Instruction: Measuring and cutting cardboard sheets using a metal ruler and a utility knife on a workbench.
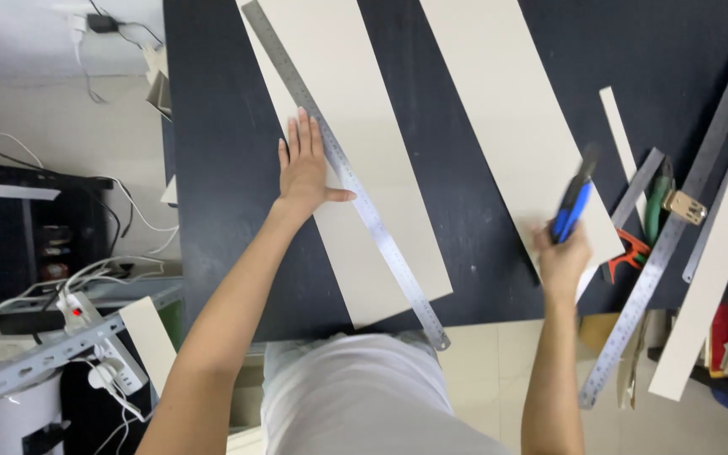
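- Left hand (303, 168): open, flat, pressing long steel ruler (347, 173) onto cream rectangular board strip (355, 244) on black worktable (221, 168).
- Right hand (563, 259): fist closed around blue-and-black utility knife (573, 205), raised over second cream board strip (507, 109), well apart from ruler.

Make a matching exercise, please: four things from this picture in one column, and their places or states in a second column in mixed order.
1. left hand
2. utility knife
3. steel ruler
4. clamp

a. held in the right hand
b. lying diagonally on a cream board
c. pressed flat, fingers spread, beside the ruler
d. on the black table, right of the knife hand

Pairs: 1-c, 2-a, 3-b, 4-d
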